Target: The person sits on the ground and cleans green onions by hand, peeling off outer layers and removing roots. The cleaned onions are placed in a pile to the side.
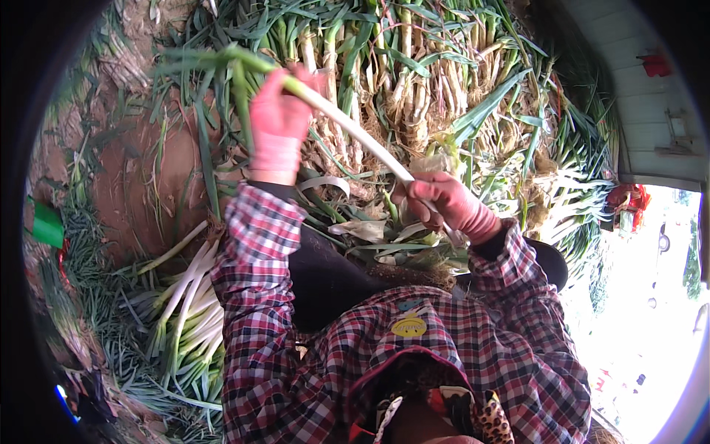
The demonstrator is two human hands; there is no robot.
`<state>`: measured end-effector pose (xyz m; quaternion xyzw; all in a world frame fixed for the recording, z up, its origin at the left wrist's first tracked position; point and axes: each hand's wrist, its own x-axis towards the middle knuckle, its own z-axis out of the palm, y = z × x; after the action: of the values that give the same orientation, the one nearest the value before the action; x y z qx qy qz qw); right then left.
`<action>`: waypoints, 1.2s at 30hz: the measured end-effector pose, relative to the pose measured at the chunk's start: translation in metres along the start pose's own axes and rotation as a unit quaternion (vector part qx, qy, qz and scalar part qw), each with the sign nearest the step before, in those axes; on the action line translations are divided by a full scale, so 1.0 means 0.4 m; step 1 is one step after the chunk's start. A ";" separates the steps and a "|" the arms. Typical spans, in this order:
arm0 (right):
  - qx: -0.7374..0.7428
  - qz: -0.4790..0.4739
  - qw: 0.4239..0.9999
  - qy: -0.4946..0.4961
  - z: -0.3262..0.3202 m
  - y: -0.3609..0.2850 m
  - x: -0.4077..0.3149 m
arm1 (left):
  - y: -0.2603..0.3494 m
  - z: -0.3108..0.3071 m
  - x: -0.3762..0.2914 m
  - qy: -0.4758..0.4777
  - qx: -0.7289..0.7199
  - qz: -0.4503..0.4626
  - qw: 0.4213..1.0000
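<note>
A long scallion-type stalk (pixel 360 133) slants between my hands, white toward the lower right and green at the upper left. My left hand (pixel 281 119), in a pink-red glove, grips it where the white turns to green; the fingers are blurred. Near the root end, my right hand (pixel 449 202), gloved alike, has its fingers closed around the white shaft. The root tip shows partly below that hand. Peeled-off husks and leaves (pixel 360 228) lie beneath my hands, in front of my dark-clad legs.
Unpeeled stalks with dry skins and roots (pixel 416 94) are heaped ahead. A pile of clean white stalks (pixel 194 316) lies by my left side, near bare brown soil (pixel 144 177). More stalks (pixel 571 211) spread to the right, below a pale panelled wall (pixel 660 111).
</note>
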<state>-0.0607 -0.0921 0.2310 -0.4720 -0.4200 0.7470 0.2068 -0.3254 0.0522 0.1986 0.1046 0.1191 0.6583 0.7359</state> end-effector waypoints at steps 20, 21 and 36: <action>-0.324 -0.058 0.944 -0.006 -0.082 0.320 -0.220 | 0.033 -0.026 0.009 0.180 0.041 0.004 0.983; -0.372 -0.028 0.928 0.012 -0.085 0.347 -0.237 | 0.066 -0.028 0.020 0.191 0.040 0.058 0.979; 0.158 0.025 0.986 -0.051 0.226 0.045 0.091 | -0.148 -0.085 -0.107 0.238 0.113 -0.094 0.960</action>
<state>-0.1557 -0.1158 0.2151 -0.4051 -0.2949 0.8318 0.2387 -0.2845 0.0028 0.1494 0.0161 0.3733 0.5747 0.7281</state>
